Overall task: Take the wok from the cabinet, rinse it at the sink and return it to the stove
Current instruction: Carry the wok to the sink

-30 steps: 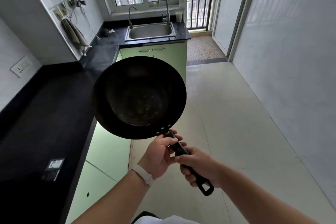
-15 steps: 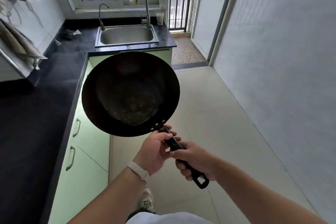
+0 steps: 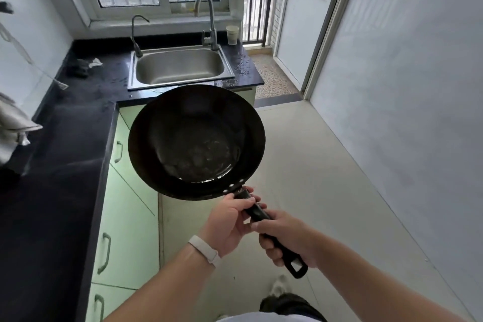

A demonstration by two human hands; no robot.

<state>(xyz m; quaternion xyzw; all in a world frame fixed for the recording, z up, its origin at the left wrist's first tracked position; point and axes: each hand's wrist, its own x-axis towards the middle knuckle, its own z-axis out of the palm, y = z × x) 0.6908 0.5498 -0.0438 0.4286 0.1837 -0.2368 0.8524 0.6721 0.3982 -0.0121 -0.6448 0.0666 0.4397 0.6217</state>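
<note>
A black wok (image 3: 196, 141) hangs in the air in front of me, its bowl facing up and tilted slightly towards me. Both hands hold its long black handle. My left hand (image 3: 230, 222) grips the handle close to the bowl, and my right hand (image 3: 286, 238) grips it further back near the hanging loop. The steel sink (image 3: 180, 66) lies just beyond the wok's far rim, set in the black countertop (image 3: 60, 165). A tall faucet (image 3: 209, 21) stands at the sink's back right and a thin one (image 3: 136, 34) at its back left.
Green cabinet doors (image 3: 128, 219) with handles run under the counter on my left. A paper cup (image 3: 232, 34) stands right of the tall faucet. A dark rag (image 3: 81, 66) lies left of the sink. A cloth (image 3: 13, 125) hangs at far left. Tiled floor (image 3: 326, 178) stretches right to a white wall.
I have walked towards the sink with the wok held out in front; the sink now looks larger and sits just past the wok's rim. Both hands keep the same hold.
</note>
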